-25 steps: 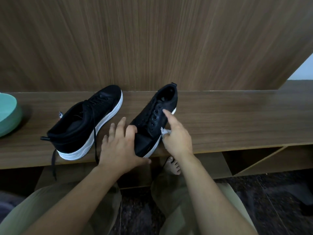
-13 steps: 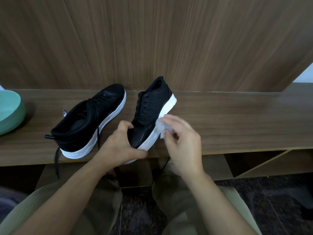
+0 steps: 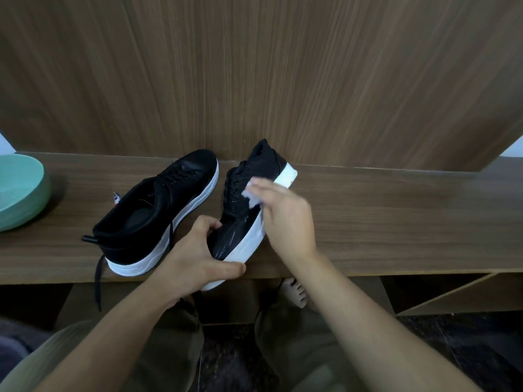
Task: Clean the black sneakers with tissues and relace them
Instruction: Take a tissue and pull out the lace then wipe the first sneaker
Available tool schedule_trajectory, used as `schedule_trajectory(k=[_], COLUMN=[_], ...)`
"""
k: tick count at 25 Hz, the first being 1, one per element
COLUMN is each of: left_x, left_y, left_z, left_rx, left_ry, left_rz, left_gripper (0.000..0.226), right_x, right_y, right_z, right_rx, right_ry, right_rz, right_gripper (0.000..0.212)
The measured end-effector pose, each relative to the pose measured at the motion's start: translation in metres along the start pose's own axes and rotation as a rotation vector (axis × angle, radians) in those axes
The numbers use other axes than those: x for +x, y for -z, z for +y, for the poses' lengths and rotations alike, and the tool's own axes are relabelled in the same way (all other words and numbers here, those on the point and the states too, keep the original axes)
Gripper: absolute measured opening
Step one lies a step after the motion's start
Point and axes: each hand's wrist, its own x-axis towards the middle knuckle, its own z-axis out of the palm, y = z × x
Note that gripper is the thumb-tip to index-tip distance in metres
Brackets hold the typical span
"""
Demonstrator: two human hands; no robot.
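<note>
A wood-grain wall panel rises directly behind the worktop, a long brown wooden surface with a dark speckled floor below its front edge. A green basin sits at the worktop's far left end. The laced black sneaker rests flat left of centre, one lace hanging over the front edge. The second black sneaker stands just beside it, tilted onto its side, toe overhanging the front edge. My left hand grips that toe, fingers curled around it. My right hand presses a white tissue against the sneaker's upper; fingers are blurred.
</note>
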Motion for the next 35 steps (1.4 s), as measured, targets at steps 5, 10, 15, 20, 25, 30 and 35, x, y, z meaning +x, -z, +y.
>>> schedule_trajectory(k=[5, 10, 15, 20, 25, 30, 35], left_x=[-0.002, -0.004, -0.002, -0.003, 0.001, 0.003, 0.008], left_y=[-0.001, -0.001, 0.002, 0.001, 0.007, 0.008, -0.011], left_z=[0.001, 0.003, 0.004, 0.002, -0.001, -0.005, 0.013], left_rx=[0.169, 0.164, 0.179, 0.185, 0.004, -0.099, 0.372], left_ry=[-0.062, -0.072, -0.07, -0.077, -0.053, -0.029, -0.217], left_rz=[-0.05, -0.044, -0.046, -0.06, -0.09, -0.147, 0.022], left_gripper=[0.073, 0.067, 0.067, 0.069, 0.066, 0.072, 0.114], right_x=[-0.042, 0.036, 0.003, 0.025, 0.035, -0.042, -0.046], right_y=[0.02, 0.012, 0.006, 0.013, 0.006, 0.008, 0.007], right_z=[-0.002, 0.046, 0.0, 0.015, 0.038, -0.021, -0.017], right_rx=[-0.025, -0.257, -0.045, -0.089, -0.004, -0.012, 0.029], right_ry=[0.531, 0.27, 0.292, 0.496, -0.127, 0.178, 0.135], right_rz=[-0.102, -0.137, -0.161, -0.269, -0.121, -0.011, 0.107], right_gripper=[0.035, 0.043, 0.044, 0.042, 0.048, 0.034, 0.026])
